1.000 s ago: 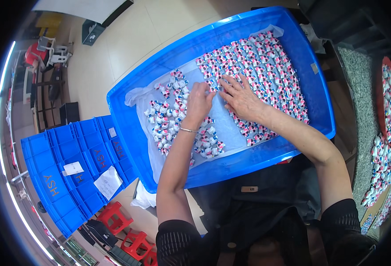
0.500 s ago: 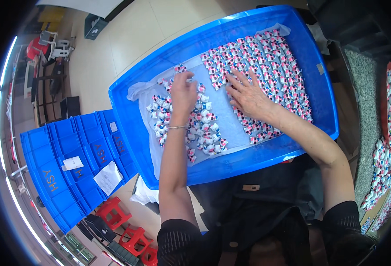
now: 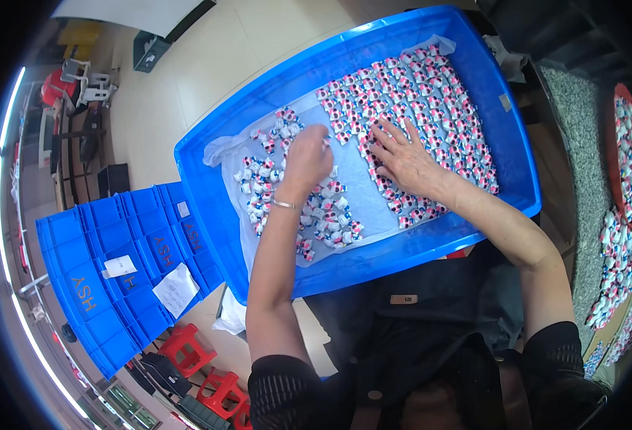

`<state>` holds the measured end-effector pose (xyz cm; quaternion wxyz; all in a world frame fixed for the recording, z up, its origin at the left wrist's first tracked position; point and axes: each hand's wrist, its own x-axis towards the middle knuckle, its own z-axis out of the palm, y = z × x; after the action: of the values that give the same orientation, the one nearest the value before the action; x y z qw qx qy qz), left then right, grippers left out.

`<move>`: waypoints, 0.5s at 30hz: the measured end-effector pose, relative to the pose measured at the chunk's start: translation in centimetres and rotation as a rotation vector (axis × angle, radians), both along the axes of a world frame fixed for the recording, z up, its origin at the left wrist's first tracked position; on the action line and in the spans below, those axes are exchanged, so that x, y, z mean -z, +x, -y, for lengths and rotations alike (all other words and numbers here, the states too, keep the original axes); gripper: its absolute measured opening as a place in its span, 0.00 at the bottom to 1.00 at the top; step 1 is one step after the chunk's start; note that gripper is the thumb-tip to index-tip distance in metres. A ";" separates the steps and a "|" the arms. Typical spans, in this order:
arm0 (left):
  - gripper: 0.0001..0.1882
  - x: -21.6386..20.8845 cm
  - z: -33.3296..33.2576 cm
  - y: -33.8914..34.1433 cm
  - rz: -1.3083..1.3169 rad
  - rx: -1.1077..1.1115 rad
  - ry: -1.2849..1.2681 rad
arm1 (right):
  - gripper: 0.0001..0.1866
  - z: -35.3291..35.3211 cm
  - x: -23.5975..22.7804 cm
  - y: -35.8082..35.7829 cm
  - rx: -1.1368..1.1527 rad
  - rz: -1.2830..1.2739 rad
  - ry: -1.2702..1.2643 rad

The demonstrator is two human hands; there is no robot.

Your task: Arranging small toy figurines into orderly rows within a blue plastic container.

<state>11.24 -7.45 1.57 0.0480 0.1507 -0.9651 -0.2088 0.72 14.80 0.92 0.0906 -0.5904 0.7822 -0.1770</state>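
A large blue plastic tub [image 3: 351,269] lined with white paper [image 3: 362,183] lies before me. On its right side, small white, pink and blue painted figures [image 3: 427,89] lie in close rows. A loose heap of the same figures [image 3: 258,175] covers the left part. My left hand [image 3: 310,161] is closed above the heap's right edge, by the bare paper strip. Its fingers are bent together, and what they hold is mostly hidden. My right hand [image 3: 407,161] lies on the left edge of the rows, fingers spread and touching the figures.
Blue crates [image 3: 115,265] with paper slips stand at the left, with red stools [image 3: 187,349] below them. At the right, more figures [image 3: 613,265] lie heaped beyond a grey speckled ledge [image 3: 581,158]. A dark bin [image 3: 152,46] stands on the floor at the back.
My left hand has moved right and slightly down, from over the heap towards the paper strip, uncovering figures at the heap's top. My right hand has stayed on the rows. The view has shifted slightly.
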 end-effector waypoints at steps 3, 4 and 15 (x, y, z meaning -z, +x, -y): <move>0.15 0.5 -2.3 1.3 -0.137 0.284 0.151 | 0.24 -0.1 0.4 0.0 0.002 -0.003 0.030; 0.15 1.1 -2.8 1.4 -0.136 0.289 0.149 | 0.24 0.0 0.4 0.3 0.000 0.019 0.024; 0.13 0.4 -0.8 2.6 -0.193 0.073 0.077 | 0.25 -0.8 -0.9 -0.4 0.013 0.039 0.038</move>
<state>13.89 -6.64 1.20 0.1270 0.0963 -0.9522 -0.2606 0.33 15.61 1.81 0.1159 -0.5799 0.7874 -0.1739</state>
